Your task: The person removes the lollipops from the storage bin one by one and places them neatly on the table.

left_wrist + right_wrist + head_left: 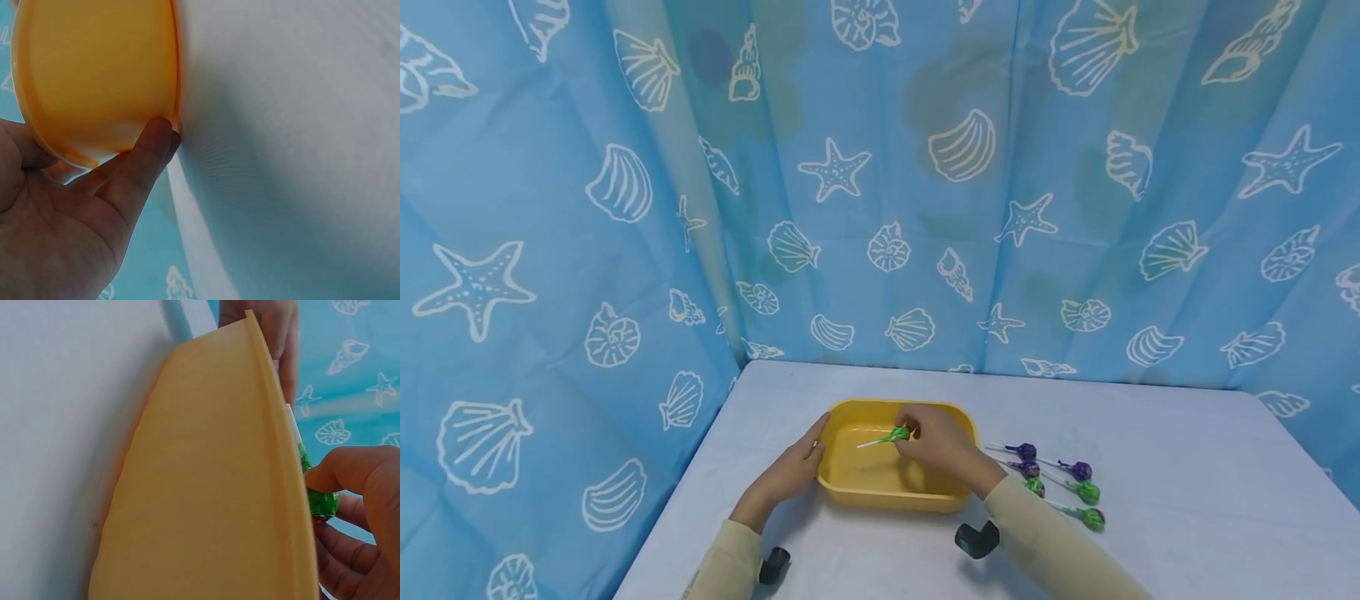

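A yellow basin (pixel 891 500) sits on the white-covered table. My left hand (pixel 790 475) rests against its left end; in the left wrist view that hand's fingers (pixel 147 156) lie fairly straight against the outer wall, the thumb near the rim. Above the basin's inside, my right hand (pixel 936 437) pinches a green-wrapped lollipop (pixel 898 433) by its wrapped head, its white stick pointing left. The right wrist view shows the lollipop (pixel 323 503) between thumb and fingers, partly hidden by the basin's rim. No other lollipop is visible in the basin.
Right of the basin lie several lollipops, some purple-wrapped (pixel 1078 470) and some green-wrapped (pixel 1092 519). A black device (pixel 977 540) shows at the right wrist and another (pixel 774 567) at the left. A blue shell-patterned curtain (pixel 880 183) borders the table's back and left.
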The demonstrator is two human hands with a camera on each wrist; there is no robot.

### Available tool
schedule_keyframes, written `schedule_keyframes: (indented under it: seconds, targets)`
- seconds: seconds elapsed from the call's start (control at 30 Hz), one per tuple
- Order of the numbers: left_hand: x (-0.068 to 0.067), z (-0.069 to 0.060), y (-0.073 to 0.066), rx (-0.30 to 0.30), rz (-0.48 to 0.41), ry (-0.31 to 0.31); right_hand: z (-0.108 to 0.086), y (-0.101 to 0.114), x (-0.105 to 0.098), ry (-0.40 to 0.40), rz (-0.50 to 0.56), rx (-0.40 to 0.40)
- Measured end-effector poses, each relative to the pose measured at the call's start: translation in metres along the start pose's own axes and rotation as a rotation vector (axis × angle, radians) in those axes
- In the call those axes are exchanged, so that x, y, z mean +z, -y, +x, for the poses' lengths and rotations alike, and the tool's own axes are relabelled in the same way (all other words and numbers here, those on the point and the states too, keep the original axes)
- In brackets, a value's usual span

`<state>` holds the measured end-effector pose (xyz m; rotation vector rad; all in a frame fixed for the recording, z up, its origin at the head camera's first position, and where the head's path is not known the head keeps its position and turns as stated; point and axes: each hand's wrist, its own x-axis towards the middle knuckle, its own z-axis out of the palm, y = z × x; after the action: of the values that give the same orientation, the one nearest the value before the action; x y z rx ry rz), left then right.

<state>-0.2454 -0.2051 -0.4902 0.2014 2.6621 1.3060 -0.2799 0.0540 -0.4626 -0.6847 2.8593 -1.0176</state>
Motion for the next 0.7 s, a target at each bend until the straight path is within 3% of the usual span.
schedule_keyframes:
  seconds: [0.43,0.7]
  targets:
    - [0.0,0.0,0.0,0.005,-0.003,0.006,-0.024,-0.011,-0.01,-0.163,0.15,-0.039]
    - [0.0,-0.001,0.0,0.007,-0.016,0.001,-0.039,-0.013,-0.013,-0.228,0.2,0.01]
